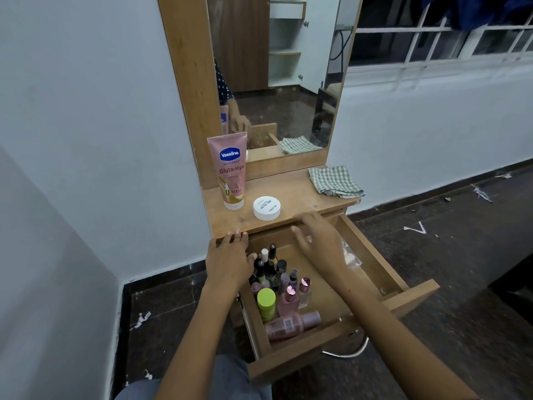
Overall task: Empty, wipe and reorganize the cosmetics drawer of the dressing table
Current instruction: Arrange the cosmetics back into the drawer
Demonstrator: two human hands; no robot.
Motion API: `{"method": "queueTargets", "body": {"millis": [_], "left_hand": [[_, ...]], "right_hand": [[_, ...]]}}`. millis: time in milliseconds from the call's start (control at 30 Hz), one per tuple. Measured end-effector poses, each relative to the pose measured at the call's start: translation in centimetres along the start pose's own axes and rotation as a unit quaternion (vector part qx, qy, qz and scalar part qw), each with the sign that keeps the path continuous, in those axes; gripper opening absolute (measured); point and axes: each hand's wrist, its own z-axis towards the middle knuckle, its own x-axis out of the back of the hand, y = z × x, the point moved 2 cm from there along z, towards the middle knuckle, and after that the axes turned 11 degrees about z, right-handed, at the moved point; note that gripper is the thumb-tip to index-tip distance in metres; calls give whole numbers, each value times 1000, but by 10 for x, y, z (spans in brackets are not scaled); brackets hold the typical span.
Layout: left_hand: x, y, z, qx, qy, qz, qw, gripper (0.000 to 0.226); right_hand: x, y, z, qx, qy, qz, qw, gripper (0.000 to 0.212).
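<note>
The wooden drawer [372,255] of the dressing table is pulled out. Its left half holds several small nail polish bottles [271,267], a lime-green capped jar [266,304], a pink bottle upright [288,303] and a pink bottle lying on its side [292,324]. My left hand [230,261] rests flat on the drawer's left edge, fingertips against the tabletop's front edge, holding nothing. My right hand [318,239] hovers over the back of the drawer with fingers spread, empty. A clear plastic packet [350,255] lies at the drawer's right side.
On the tabletop [300,194] stand a pink Vaseline tube [230,171] and a white round jar [266,208]. A folded green checked cloth [334,181] lies at the right. A mirror [274,73] rises behind. White walls flank the table; dark floor lies around.
</note>
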Motion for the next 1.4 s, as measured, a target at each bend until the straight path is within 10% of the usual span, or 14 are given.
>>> {"method": "queueTargets", "body": {"millis": [267, 800, 1000, 1400], "left_hand": [[3, 2, -1, 2, 6, 11, 1000, 56], [-2, -1, 2, -2, -9, 2, 1000, 57], [-5, 0, 1, -3, -3, 10, 1000, 57], [-6, 1, 0, 2, 1, 6, 1000, 56]], "right_hand": [[-56, -6, 46, -2, -141, -19, 990, 39], [18, 20, 4, -146, -68, -74, 984, 38], [69, 50, -47, -298, -227, -162, 913, 35], [31, 47, -58, -327, -298, -286, 850, 32]]}}
